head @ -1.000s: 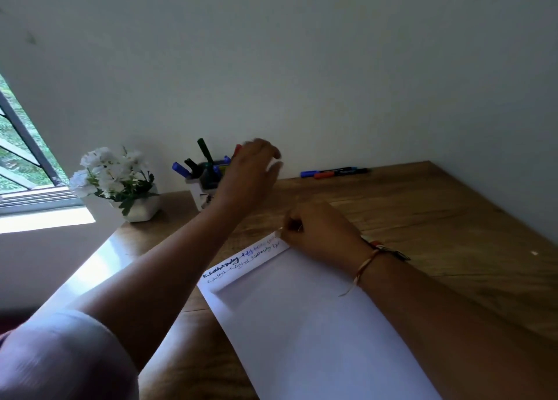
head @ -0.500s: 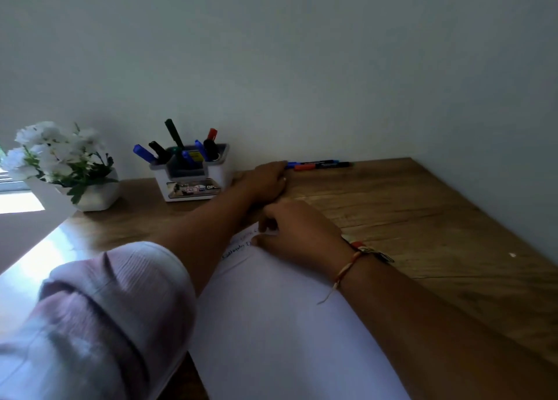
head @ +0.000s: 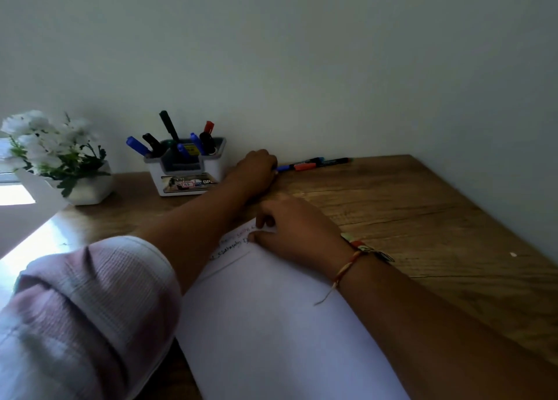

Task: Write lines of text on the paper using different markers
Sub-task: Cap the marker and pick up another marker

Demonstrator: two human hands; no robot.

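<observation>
Since the earlier frames the left hand [head: 256,165] has left the marker holder [head: 188,170] and come down on the worktop [head: 407,218], reaching toward the loose markers [head: 314,164] that lie in a row by the wall. Its fingers curl over the near, blue end of that row; whether they have closed on a marker I cannot tell, since the knuckles hide the tips. The right hand [head: 296,227] rests on the top edge of the paper [head: 271,324], fingers bent and pressing down, holding nothing that shows. A few lines of writing [head: 232,244] sit just beside its thumb, near the top of the sheet, so most of the page is blank. To do this step well, the left hand should probably pinch one marker by its barrel, lift it clear of its neighbours so they do not roll, and pass it to the right hand, while the paper stays pinned. A pot of white flowers [head: 60,158] stands well apart, at the left.
</observation>
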